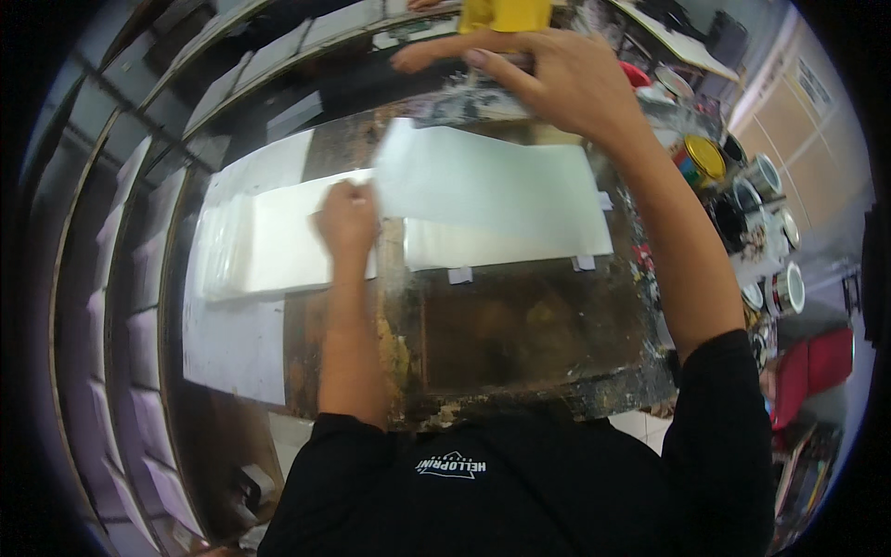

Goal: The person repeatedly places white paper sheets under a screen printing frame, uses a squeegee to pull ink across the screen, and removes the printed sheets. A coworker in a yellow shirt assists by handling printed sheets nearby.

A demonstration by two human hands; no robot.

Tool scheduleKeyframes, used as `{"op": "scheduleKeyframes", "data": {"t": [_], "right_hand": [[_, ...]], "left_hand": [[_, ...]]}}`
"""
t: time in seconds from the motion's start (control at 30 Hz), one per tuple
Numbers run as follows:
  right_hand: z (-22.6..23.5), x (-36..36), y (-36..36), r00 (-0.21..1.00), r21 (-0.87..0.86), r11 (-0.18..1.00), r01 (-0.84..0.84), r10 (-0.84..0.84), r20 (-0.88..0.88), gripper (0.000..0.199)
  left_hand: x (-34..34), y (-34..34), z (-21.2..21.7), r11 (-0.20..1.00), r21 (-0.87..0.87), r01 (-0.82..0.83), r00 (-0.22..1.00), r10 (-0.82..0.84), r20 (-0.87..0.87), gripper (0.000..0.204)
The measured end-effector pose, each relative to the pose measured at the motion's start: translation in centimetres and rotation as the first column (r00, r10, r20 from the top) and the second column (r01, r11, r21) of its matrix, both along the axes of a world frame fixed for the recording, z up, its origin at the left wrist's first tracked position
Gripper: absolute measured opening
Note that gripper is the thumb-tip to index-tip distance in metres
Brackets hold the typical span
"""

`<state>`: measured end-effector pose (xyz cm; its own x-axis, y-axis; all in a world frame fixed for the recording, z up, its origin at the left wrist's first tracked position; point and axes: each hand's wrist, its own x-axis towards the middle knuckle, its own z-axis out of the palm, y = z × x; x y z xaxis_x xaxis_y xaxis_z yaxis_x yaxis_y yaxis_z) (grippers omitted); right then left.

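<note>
My left hand (347, 221) is closed at the left edge of a white sheet (464, 172), whose left end is raised and blurred. This sheet lies slanted over another white sheet (506, 243) on the dark, stained table (529, 334). Under and left of my left hand rests a stack of white sheets (292, 232) with a clear, glossy left end. My right hand (580, 88) is beyond the sheets at the table's far side, its thumb stretched to the left. Its other fingers are mostly hidden, and I cannot tell what they touch.
Small white tabs (460, 276) sit along the lower sheet's near edge. Paint cans (703, 160) and pots (787, 288) crowd the right side. Racks (139, 278) with pale sheets stand at left. Someone in a yellow top (506, 14) is across the table. A red chair (812, 371) stands at right.
</note>
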<state>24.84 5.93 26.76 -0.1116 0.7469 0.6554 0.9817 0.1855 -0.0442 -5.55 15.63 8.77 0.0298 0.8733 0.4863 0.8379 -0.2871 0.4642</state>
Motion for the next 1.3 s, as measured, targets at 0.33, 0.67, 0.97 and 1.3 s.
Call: {"op": "scheduleKeyframes", "data": {"t": [0.33, 0.67, 0.97, 1.3], "right_hand": [[2.9, 0.5, 1.4, 0.998, -0.107, 0.993, 0.05, -0.053, -0.026, 0.076], [4.1, 0.2, 1.2, 0.989, -0.229, 0.965, 0.125, -0.14, -0.047, 0.085], [3.9, -1.2, 0.9, 0.986, -0.279, 0.948, 0.152, -0.164, -0.021, 0.086], [3.8, 0.5, 0.7, 0.998, -0.225, 0.973, 0.046, -0.055, -0.035, 0.094]], "left_hand": [[16.1, -11.4, -7.0, 0.773, -0.198, 0.603, 0.765, -0.63, -0.133, 0.069], [20.9, -14.8, -11.4, 0.793, -0.233, 0.562, 0.754, -0.608, -0.25, 0.065], [20.5, -13.0, -12.5, 0.801, -0.29, 0.524, 0.79, -0.584, -0.187, 0.055], [20.5, -13.4, -11.3, 0.772, -0.225, 0.594, 0.712, -0.635, -0.299, 0.056]]}}
